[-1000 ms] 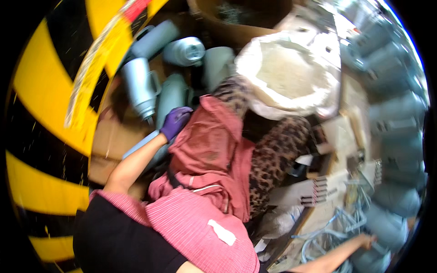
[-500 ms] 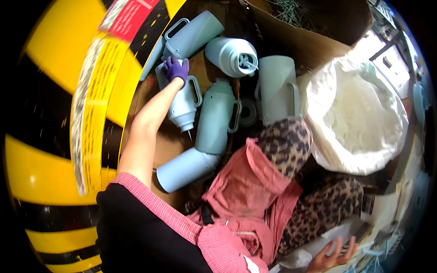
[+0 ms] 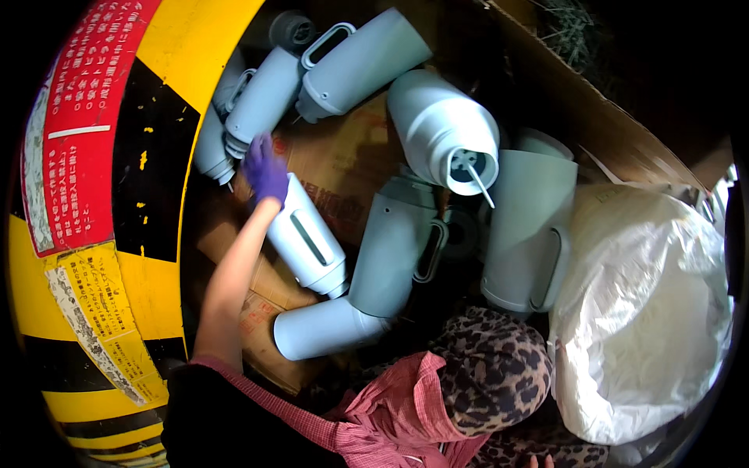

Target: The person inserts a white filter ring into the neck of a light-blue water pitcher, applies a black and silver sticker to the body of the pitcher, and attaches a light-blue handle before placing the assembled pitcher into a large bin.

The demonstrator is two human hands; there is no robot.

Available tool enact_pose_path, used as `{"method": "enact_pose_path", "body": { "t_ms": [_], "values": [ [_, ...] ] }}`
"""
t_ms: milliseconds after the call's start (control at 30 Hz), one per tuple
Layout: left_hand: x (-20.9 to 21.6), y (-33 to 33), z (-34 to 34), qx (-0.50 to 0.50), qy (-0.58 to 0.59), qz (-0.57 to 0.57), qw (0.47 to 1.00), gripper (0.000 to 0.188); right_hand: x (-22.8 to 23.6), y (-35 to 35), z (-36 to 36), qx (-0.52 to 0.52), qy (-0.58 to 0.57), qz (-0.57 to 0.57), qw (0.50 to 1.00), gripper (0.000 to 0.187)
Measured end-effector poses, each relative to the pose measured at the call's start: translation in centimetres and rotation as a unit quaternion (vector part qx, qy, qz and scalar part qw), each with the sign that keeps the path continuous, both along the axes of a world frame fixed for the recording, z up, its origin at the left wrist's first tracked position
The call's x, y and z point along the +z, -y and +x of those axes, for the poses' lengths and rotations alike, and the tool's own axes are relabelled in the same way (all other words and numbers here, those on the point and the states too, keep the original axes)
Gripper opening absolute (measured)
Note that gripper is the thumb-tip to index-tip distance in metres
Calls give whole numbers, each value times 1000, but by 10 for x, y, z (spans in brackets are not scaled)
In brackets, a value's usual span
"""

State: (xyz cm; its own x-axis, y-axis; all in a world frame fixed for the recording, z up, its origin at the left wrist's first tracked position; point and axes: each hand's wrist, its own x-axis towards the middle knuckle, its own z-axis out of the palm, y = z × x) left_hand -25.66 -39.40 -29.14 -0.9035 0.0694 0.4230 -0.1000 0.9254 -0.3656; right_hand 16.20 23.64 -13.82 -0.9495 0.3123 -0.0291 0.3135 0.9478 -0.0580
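Observation:
My left hand (image 3: 267,170), in a purple glove, is closed around the upper end of a pale blue plastic jug body (image 3: 290,236). That jug body lies slanted, its handle turned up and its narrow neck pointing down and right. Just above the glove is another jug body with a handle (image 3: 264,97). A grey-green jug body (image 3: 394,246) lies to the right, its lower end against a pale blue one (image 3: 324,327). Of my right hand (image 3: 541,462), only bare fingertips show at the bottom edge, apart, with nothing visible in them.
Several more jug bodies lie around, one (image 3: 445,129) with a thin sprue sticking out of its opening. Cardboard (image 3: 331,175) lies beneath. A white plastic bag (image 3: 581,374) stands right, a cardboard wall (image 3: 601,105) behind it. A yellow-and-black striped panel (image 3: 152,148) borders the left.
The view has shifted, showing more jug bodies at the upper left. The jug body at my left hand has rolled, bringing its handle upward. My right hand has dropped mostly out of view.

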Motion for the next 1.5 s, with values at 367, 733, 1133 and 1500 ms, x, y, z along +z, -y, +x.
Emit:
{"method": "enact_pose_path", "body": {
  "t_ms": [367, 733, 1133, 1500],
  "values": [
    [53, -80, -255, 174, 351, -404, 827, 45, 5, 1, -26, 3, 86, 53, 995, 18],
    [62, -193, 119, -234, 92, -74, 965, 40, 5, 0, -36, 51, 90, 53, 993, 17],
    [119, -94, 151, 47, 106, 485, 867, 71, -2, 16, -29, -39, 110, 12, 993, 16],
    [105, -9, 427, 255, -22, 69, 964, 53, -17, 7, -4, -7, 54, -10, 998, 15]
  ]
}}
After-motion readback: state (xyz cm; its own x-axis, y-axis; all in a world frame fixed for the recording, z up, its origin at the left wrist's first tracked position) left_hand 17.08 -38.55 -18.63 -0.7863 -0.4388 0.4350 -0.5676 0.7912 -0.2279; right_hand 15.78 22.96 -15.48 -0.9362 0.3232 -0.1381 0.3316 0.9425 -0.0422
